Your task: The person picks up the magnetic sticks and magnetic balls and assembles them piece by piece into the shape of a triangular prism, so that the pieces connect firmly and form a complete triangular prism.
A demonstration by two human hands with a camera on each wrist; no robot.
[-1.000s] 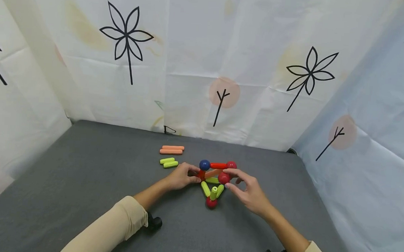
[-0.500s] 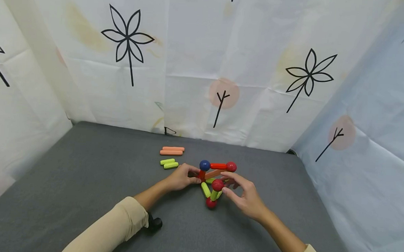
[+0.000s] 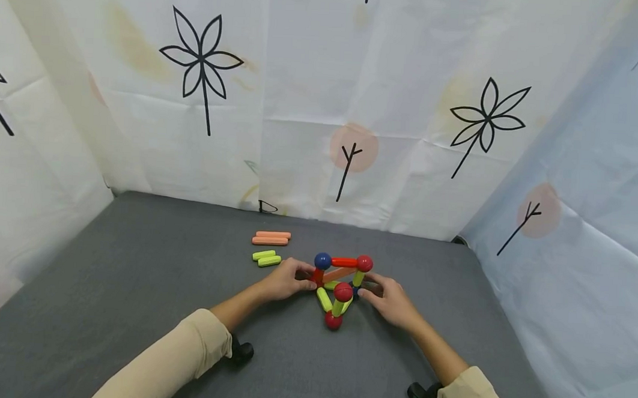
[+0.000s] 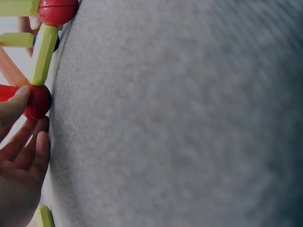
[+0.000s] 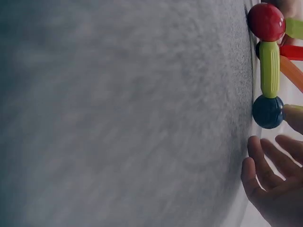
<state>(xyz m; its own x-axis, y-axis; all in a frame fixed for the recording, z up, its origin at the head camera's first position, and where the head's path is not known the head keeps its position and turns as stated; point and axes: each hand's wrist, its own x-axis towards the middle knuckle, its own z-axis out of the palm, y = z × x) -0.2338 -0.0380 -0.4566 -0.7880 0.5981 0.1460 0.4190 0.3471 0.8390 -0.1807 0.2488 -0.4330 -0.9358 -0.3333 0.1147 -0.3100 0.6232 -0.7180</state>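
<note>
In the head view, my left hand holds the lower left red ball of a magnetic ball-and-rod frame between thumb and fingers. My right hand is at the lower right corner by a dark blue ball. Its thumb appears to touch that ball, while the other fingers are spread a little apart from it. At the front, a red ball tops an upright yellow-green rod on another red ball. Behind, a red rod joins a blue ball to a red ball.
Orange rods and short yellow-green rods lie loose left of the frame. The grey table surface ends at a patterned white cloth at the back and sides.
My right hand first carried a red ball forward onto the front upright rod. It has since let go and moved back and down to the lower blue ball. The left hand has stayed put.
</note>
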